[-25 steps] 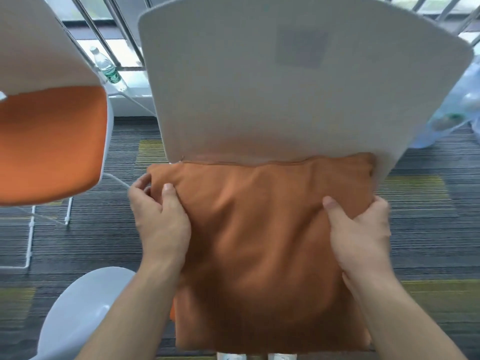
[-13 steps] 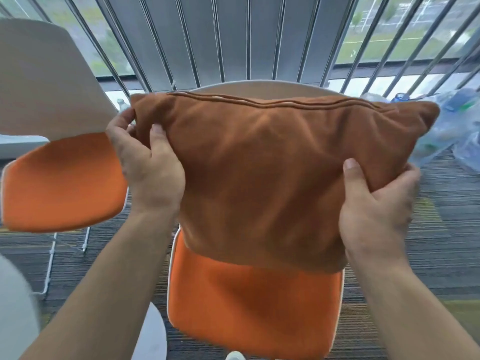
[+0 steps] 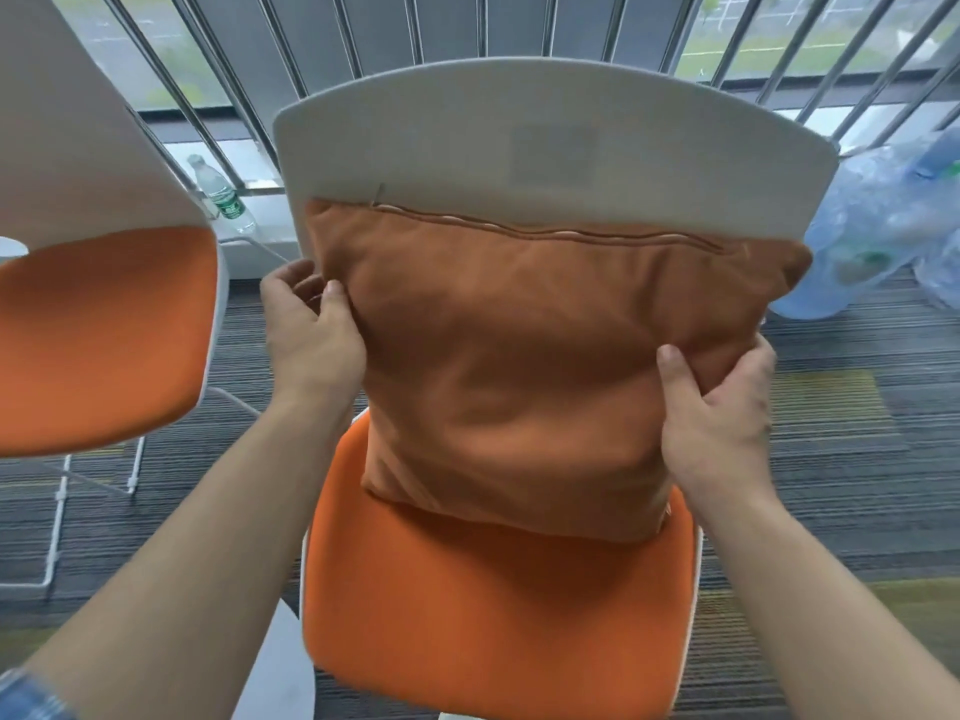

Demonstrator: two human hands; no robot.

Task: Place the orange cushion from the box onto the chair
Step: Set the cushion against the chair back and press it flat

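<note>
The orange cushion (image 3: 519,366) stands upright in the middle of the view, its zipper edge on top, leaning against the white backrest (image 3: 545,137) of the chair. Its lower edge rests on or just above the chair's orange seat (image 3: 493,615); I cannot tell if it touches. My left hand (image 3: 311,335) grips the cushion's left edge near the top corner. My right hand (image 3: 717,423) grips the right edge lower down, thumb pressed on the front. No box is in view.
A second white chair with an orange seat (image 3: 98,335) stands close at the left. A plastic bottle (image 3: 223,200) sits by the railing (image 3: 467,28) behind. Clear plastic bags (image 3: 893,220) lie at the right. A white rounded surface (image 3: 283,662) shows at bottom left. Striped carpet covers the floor.
The cushion, held high in front of the backrest half a second ago, has come down against the backrest, towards the seat. Both hands keep their grip on its sides.
</note>
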